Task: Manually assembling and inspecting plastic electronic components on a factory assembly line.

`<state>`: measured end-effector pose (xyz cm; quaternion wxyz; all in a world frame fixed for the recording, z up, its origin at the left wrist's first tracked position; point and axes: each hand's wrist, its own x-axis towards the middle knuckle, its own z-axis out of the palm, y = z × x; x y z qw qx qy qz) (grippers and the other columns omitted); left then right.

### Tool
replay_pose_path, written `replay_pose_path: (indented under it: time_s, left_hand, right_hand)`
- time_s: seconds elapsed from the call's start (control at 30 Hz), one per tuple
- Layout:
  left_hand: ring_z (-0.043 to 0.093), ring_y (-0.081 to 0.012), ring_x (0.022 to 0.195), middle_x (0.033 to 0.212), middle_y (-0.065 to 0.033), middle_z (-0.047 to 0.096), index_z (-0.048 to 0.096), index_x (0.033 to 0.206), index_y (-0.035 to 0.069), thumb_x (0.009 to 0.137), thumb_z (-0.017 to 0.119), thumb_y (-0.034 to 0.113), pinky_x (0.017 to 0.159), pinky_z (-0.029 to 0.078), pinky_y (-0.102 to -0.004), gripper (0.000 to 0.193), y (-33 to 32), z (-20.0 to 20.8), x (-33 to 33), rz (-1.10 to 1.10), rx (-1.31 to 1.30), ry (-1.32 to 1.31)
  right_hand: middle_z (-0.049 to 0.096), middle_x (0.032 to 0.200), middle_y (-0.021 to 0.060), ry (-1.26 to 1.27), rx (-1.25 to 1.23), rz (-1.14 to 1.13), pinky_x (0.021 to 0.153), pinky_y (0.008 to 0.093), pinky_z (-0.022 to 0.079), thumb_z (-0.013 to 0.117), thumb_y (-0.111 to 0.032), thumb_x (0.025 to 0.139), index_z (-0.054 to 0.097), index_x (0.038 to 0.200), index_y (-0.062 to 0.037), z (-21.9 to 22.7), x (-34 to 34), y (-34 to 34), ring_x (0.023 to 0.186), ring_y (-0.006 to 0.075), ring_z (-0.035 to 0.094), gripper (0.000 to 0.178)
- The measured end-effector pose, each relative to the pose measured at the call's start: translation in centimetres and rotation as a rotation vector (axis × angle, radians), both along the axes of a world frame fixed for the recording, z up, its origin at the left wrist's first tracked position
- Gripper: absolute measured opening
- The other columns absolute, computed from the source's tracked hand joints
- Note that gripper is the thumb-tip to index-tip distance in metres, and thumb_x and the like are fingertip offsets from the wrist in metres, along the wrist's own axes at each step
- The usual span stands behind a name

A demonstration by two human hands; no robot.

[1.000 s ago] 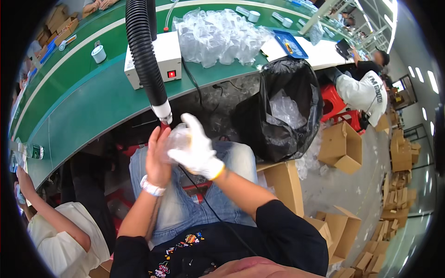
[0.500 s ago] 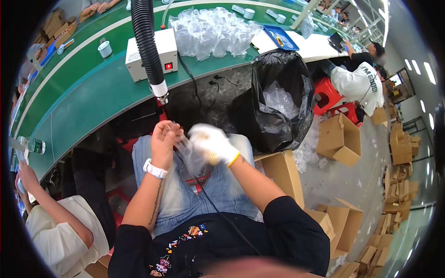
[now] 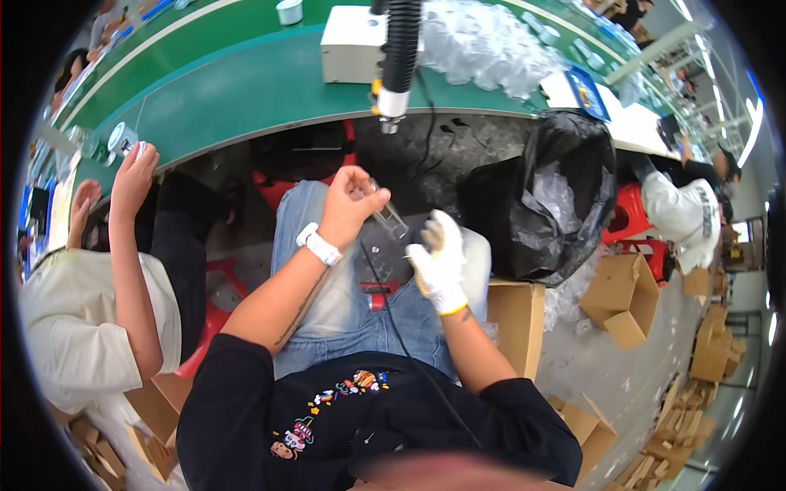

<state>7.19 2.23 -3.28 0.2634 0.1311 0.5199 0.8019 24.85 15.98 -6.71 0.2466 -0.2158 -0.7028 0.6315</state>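
Jutting between hands [image 3: 350,206] [image 3: 441,263]: clear plastic piece [image 3: 395,224]

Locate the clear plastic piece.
In the head view, near centre, the clear plastic piece is held by the bare left hand, just left of the gloved right hand.

The one view looks steeply down from the wearer's head, through the left lens of a side-by-side fisheye pair. The shirt [image 3: 352,425] is nearest, below; left hand [image 3: 348,204] and right hand [image 3: 442,260] sit mid-view, the table [image 3: 246,102] curves beyond, and floor [image 3: 565,360] stretches rightward.
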Motion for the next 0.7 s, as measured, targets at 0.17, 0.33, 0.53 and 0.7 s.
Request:
replay_pose_path:
  time_s: [0.17, 0.33, 0.53, 0.7]
  left_hand:
    - [0.06, -0.0134, 0.09, 0.1, -0.0005, 0.058, 0.054, 0.115, 0.009, 0.084, 0.087, 0.015, 0.081, 0.052, -0.0286, 0.046, -1.3, 0.3, 2.4, -0.017, -0.27, 0.527]
    - [0.059, -0.0145, 0.104, 0.115, -0.0054, 0.062, 0.054, 0.126, 0.006, 0.101, 0.067, 0.022, 0.093, 0.049, -0.0315, 0.032, -2.0, 0.2, 0.9, 0.281, 0.048, 0.541]
    - [0.06, -0.0154, 0.109, 0.123, -0.0075, 0.063, 0.056, 0.128, 0.003, 0.108, 0.055, 0.017, 0.094, 0.049, -0.0316, 0.024, -4.2, 0.6, -0.4, 0.465, -0.015, 0.522]
    - [0.061, -0.0165, 0.109, 0.125, -0.0092, 0.063, 0.059, 0.125, 0.001, 0.107, 0.057, 0.013, 0.096, 0.049, -0.0328, 0.022, -7.1, 2.2, -6.5, 0.657, -0.111, 0.746]
  right_hand:
    - [0.069, 0.121, 0.0142, -0.047, 0.161, 0.346, 0.097, 0.0354, 0.056, 0.087, -0.016, 0.079, 0.055, 0.144, -0.0075, 4.1, -5.3, -0.8, 0.108, 0.0249, 0.071, 0.073]
    - [0.071, 0.102, 0.0092, -0.028, -0.062, 0.525, 0.085, 0.0319, 0.057, 0.081, -0.012, 0.085, 0.061, 0.13, -0.0054, 4.8, -9.9, -0.1, 0.095, 0.0173, 0.07, 0.05]
    - [0.066, 0.097, 0.0067, 0.111, -0.456, 0.452, 0.075, 0.0302, 0.054, 0.077, -0.007, 0.09, 0.06, 0.126, -0.0051, 3.1, -9.0, 3.1, 0.083, 0.0156, 0.065, 0.04]
    - [0.069, 0.091, 0.0049, -0.191, -0.158, 0.014, 0.071, 0.0311, 0.053, 0.076, -0.013, 0.093, 0.064, 0.121, -0.0061, -7.6, -1.6, 8.9, 0.078, 0.0144, 0.065, 0.032]
